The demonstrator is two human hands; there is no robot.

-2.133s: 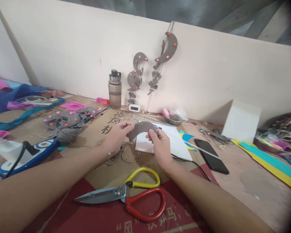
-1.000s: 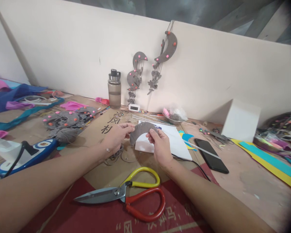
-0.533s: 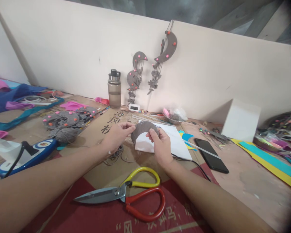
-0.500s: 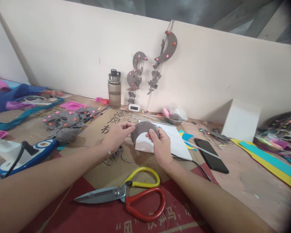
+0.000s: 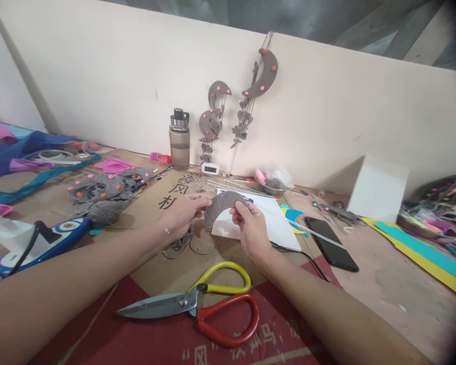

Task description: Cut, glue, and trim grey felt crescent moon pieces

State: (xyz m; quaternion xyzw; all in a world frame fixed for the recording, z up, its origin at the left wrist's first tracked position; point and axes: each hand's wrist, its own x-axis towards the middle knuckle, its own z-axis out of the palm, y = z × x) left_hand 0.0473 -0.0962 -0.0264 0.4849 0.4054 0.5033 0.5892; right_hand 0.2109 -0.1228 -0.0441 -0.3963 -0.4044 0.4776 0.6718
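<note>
The right end of the grey crescent-shaped felt piece (image 5: 221, 205) is covered by the right hand (image 5: 253, 229), and its lower left tip is hard to make out beside the left hand (image 5: 182, 215). Both forearms run out of the bottom of the view, and the far right edge is darkened. The fingers of each hand are pinched on one end of the felt, holding it arched over the left part of a white paper sheet (image 5: 273, 223) at the middle of the wooden bench (image 5: 403, 284). Right of the right forearm the bench lies bare, past a flat black phone (image 5: 331, 244); a white box (image 5: 378, 188) stands behind it. Just nearer than the hands lie large scissors with one yellow and one red handle (image 5: 201, 303), blades pointing left. Off to the left sit a ball of grey yarn (image 5: 101, 211) and a blue and white plastic tool (image 5: 45, 242). A smoky plastic water bottle (image 5: 180, 139) stands at the back wall.
</note>
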